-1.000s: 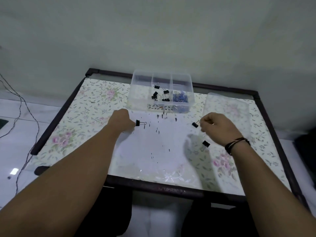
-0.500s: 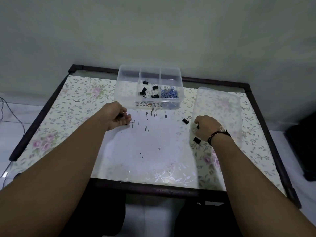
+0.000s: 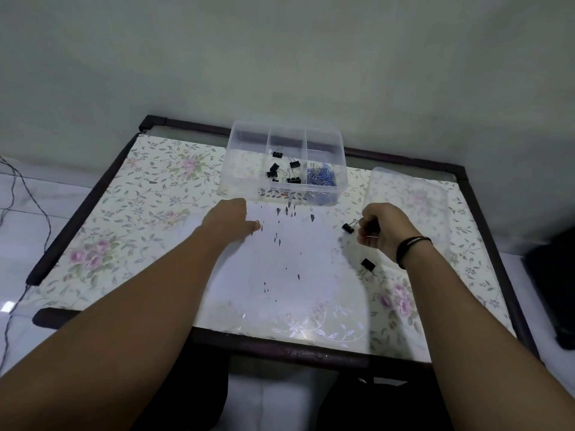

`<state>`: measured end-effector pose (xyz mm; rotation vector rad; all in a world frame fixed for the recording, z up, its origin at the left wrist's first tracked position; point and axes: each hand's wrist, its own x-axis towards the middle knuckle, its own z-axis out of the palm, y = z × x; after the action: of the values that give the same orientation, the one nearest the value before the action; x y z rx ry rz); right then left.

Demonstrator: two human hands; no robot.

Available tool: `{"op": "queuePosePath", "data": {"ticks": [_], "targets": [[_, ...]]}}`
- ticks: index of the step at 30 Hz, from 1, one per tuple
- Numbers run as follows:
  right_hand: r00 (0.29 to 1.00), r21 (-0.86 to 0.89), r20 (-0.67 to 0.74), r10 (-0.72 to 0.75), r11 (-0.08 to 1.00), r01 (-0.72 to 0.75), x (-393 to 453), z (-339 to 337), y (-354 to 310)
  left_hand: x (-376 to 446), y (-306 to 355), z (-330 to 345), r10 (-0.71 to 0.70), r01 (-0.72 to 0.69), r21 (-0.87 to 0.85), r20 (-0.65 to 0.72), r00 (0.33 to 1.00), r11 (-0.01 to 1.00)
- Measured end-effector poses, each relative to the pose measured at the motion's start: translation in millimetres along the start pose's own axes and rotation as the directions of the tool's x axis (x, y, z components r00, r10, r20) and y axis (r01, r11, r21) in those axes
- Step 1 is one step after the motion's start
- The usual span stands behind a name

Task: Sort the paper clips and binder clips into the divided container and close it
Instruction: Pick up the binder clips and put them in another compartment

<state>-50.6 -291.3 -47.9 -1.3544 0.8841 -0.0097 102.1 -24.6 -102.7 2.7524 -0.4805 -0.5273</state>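
The clear divided container (image 3: 239, 157) stands at the table's far edge. Its left compartment is bare, the middle one holds several black binder clips (image 3: 292, 164), and the right one holds blue paper clips (image 3: 322, 177). My left hand (image 3: 231, 220) is a fist just in front of the container, with only a wire loop of a binder clip showing at its fingertips. My right hand (image 3: 382, 230) is closed on something dark and pinches the wire handle of a black binder clip (image 3: 348, 228). Another binder clip (image 3: 367, 265) lies on the table below that hand.
The clear lid (image 3: 410, 200) lies flat to the right of the container, partly under my right hand. The floral table (image 3: 124, 231) has a dark frame, and a wall rises right behind it. Cables hang at the far left, off the table.
My left hand has closed around its binder clip, which now hardly shows. My right hand dropped low near the lid and is back at the clip's wire handle.
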Motion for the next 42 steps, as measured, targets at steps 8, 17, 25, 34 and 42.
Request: {"op": "queuePosePath", "data": {"ticks": [8,17,25,34,42], "targets": [[0.946,-0.919,0.035,-0.323,0.362,0.158,32,19,31,3,-1,-10,-0.035,0.064,-0.146,0.193,0.981,0.987],[0.946,-0.952,0.014,-0.324,0.285,0.112,32,17,27,-5,-8,-17,-0.025,0.144,-0.337,0.334,0.942,0.930],[0.970,-0.940,-0.043,-0.241,0.338,0.042,33,24,34,-9,12,-25,-0.057,0.349,-0.668,0.418,0.907,0.658],[0.962,0.042,0.235,0.137,0.988,-0.151,9,16,6,-10,25,-29,-0.021,0.492,-0.847,0.499,0.866,0.202],[0.737,0.474,0.674,-0.052,0.796,-0.377,-6,16,-1,-7,36,-19,0.018,0.533,-0.845,0.534,0.845,0.044]]}}
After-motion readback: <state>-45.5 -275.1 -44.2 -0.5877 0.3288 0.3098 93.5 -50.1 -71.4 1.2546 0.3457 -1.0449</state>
